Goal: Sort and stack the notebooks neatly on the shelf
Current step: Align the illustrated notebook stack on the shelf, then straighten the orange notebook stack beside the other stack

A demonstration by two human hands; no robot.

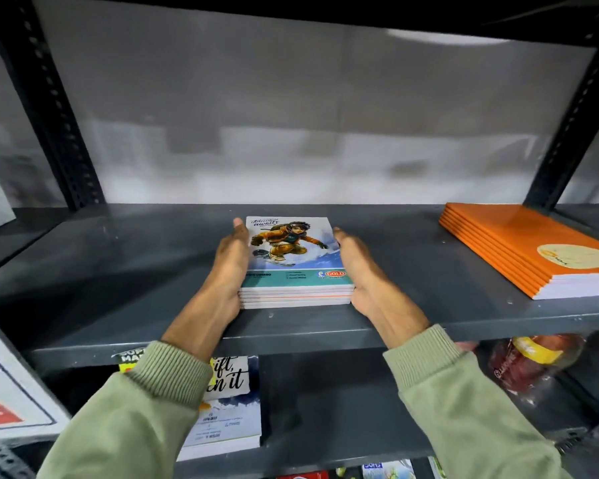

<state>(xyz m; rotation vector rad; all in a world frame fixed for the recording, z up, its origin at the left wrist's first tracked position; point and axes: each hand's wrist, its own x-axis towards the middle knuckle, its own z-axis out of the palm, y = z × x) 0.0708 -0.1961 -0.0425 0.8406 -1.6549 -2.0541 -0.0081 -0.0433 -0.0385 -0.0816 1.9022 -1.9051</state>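
Snowboarder-cover notebook stack (296,267) flat on shelf (118,271) ctr, orange stack (519,250) far rt

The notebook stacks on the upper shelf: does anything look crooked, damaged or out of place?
The orange stack at the right lies turned at an angle to the front edge of the shelf, though the wide lens may exaggerate this. The illustrated stack, pressed between the left hand and right hand, sits square. No damage shows.
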